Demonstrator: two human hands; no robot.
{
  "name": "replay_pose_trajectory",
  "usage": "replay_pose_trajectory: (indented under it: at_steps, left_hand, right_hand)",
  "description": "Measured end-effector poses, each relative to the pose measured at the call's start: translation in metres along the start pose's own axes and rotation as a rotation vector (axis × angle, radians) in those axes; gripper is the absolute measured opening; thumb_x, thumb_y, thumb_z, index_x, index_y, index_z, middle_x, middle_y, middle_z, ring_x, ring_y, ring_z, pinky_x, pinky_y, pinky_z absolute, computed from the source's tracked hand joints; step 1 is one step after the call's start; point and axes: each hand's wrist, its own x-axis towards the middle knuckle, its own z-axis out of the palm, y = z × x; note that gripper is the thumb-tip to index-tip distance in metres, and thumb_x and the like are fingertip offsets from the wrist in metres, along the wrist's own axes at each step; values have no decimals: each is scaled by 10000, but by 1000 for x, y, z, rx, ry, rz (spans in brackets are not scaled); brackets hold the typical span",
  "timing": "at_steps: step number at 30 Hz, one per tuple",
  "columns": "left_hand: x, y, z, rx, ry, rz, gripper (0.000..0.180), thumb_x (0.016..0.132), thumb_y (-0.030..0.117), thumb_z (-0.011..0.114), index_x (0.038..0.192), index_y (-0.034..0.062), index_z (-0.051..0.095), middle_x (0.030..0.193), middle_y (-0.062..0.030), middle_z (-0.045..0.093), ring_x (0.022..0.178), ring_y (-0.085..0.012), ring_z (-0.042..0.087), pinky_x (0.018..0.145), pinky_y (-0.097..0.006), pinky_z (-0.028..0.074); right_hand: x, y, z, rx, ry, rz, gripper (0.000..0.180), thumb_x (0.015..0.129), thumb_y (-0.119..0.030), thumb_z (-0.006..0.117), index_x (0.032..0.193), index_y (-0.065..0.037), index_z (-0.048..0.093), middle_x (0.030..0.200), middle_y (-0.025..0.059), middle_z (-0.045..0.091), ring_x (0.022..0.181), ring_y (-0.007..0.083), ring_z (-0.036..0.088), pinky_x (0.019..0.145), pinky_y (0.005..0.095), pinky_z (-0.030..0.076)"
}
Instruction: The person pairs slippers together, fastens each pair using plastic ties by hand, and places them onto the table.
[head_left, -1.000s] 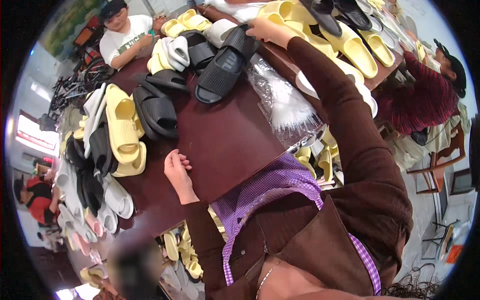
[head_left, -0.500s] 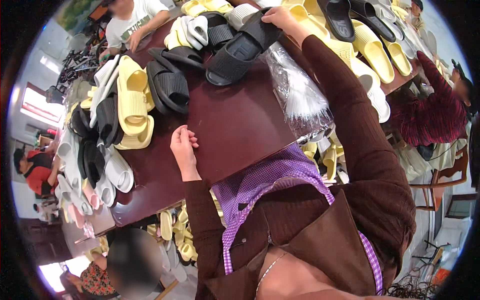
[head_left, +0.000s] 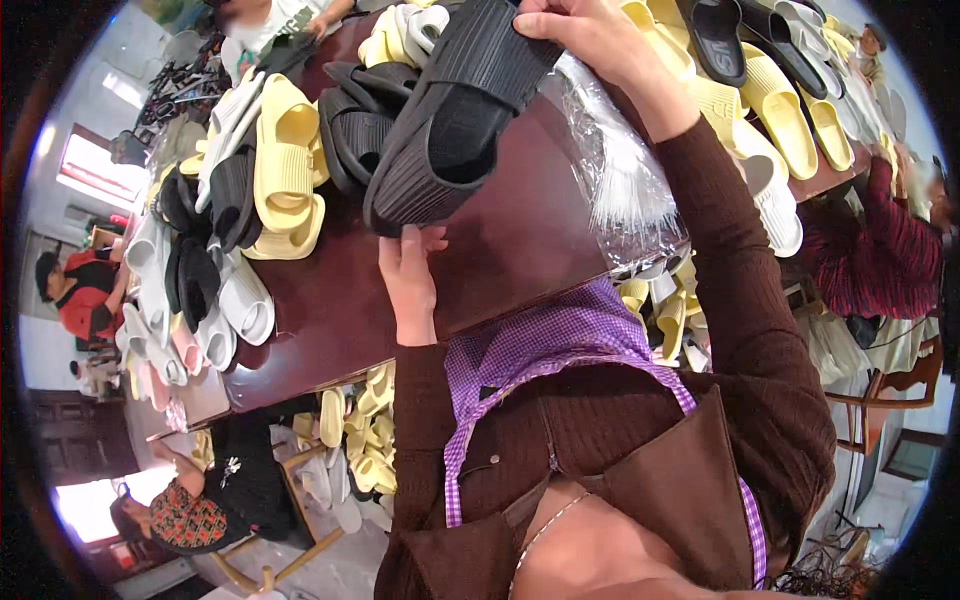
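Observation:
A pair of black ribbed slides [head_left: 425, 180] is held up above the table, one overlapping the other and slanting down toward my left hand. My right hand [head_left: 575, 35] is closed around the upper end, thumb on top. Below the lower toe end, my left hand [head_left: 408, 275] has its fingers partly stretched out, the fingertips meeting the toe edge. The dark red table [head_left: 520, 240] lies beneath. More black slides [head_left: 350, 135] rest just left of the held pair, with yellow slides [head_left: 285, 155] beside them.
Clear plastic bags [head_left: 625, 185] lie right of the held pair. Yellow slides [head_left: 775, 105] and black slides [head_left: 715, 40] are piled at the far right. Grey and white slides [head_left: 245, 300] line the left side. Other people sit around, among them one in red [head_left: 88, 295].
My right hand has brought the black slides nearer and turned them over the table. My left hand has risen to meet their toe end. My view has shifted slightly.

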Motion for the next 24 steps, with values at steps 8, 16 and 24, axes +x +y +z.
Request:
replay_pose_trajectory:
  at_steps: [8,16,24]
  left_hand:
    - [-4,47,-122,721,514,436,118,927,118,488,971,12,516,888,-90,556,751,-209,589,678,-344,527]
    - [-7,129,-121,555,214,557,284,927,149,533,1133,-42,570,1080,-130,603,946,-208,592,887,-307,462]
    - [85,86,-50,771,-121,299,343,921,210,570,1157,-39,577,1082,-138,630,1000,-222,579,899,-322,436]
  right_hand:
    - [-10,27,5,309,-140,290,101,804,-108,661,800,-15,619,703,-11,586,663,93,545,610,237,431]
    - [6,16,6,-59,-615,-98,102,826,-84,638,864,11,633,770,7,609,745,105,565,667,245,449]
    - [7,45,107,-154,-775,-369,232,779,-134,655,962,7,661,825,99,678,778,210,640,723,332,498]
